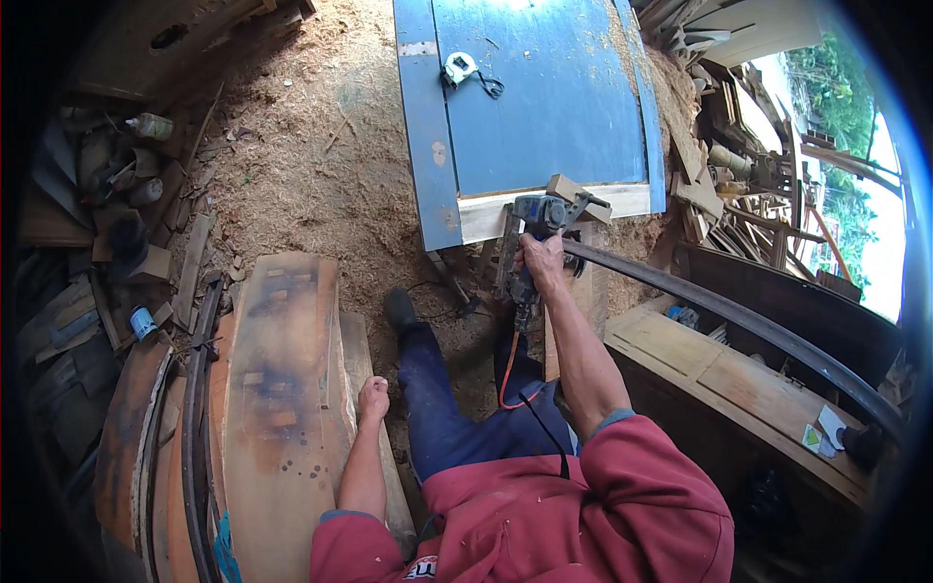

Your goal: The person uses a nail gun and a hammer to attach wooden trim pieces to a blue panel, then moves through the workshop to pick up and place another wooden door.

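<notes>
My right hand grips the handle of a grey nail gun, with an orange air hose running back from it toward my legs. The tool's head is at the near end of a blue wooden panel, beside a pale bare-wood strip. Next to the tool are a small wood block and a long metal bar clamp. Low on the left, my left hand is closed beside a broad plank; what is in its fingers, if anything, is too small to make out.
A white tape measure lies on the blue panel. Stained planks lean at my left, near a blue-and-white can. At my right stands a wooden bench. Shavings cover the floor; scrap wood is heaped behind.
</notes>
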`<state>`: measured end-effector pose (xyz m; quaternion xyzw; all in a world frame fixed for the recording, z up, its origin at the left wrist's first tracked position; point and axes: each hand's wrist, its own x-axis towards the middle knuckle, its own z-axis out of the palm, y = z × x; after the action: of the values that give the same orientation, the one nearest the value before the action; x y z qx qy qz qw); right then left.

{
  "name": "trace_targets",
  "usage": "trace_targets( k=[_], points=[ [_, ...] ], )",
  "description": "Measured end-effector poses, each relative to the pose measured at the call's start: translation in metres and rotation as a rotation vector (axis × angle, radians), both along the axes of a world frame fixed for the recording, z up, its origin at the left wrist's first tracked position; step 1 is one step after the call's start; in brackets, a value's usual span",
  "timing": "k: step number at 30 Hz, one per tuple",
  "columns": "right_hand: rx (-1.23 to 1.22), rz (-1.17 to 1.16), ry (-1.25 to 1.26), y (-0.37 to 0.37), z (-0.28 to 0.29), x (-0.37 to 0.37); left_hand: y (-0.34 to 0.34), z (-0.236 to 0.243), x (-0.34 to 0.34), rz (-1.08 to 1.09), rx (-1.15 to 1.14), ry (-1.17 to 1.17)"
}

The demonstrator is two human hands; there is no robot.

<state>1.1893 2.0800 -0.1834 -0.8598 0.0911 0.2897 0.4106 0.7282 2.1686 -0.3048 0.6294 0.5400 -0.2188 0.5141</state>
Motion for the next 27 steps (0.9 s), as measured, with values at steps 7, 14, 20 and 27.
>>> trace_targets(
  k=[7, 14, 20, 27],
  points=[
    [0.039, -0.036, -0.084, 0.012, 0.025, -0.019, -0.005, -0.004, 0.002, 0.027, -0.087, 0.003],
    [0.060, 0.071, -0.007, 0.017, 0.028, -0.059, -0.004, -0.006, 0.001, 0.006, -0.063, 0.004],
    [-0.056, 0.108, -0.044, 0.027, 0.031, -0.060, -0.006, -0.014, -0.012, 0.024, -0.078, 0.027],
    [-0.171, 0.146, -0.419, 0.006, 0.011, -0.049, -0.004, -0.007, -0.008, 0.009, -0.081, 0.022]
  ],
)
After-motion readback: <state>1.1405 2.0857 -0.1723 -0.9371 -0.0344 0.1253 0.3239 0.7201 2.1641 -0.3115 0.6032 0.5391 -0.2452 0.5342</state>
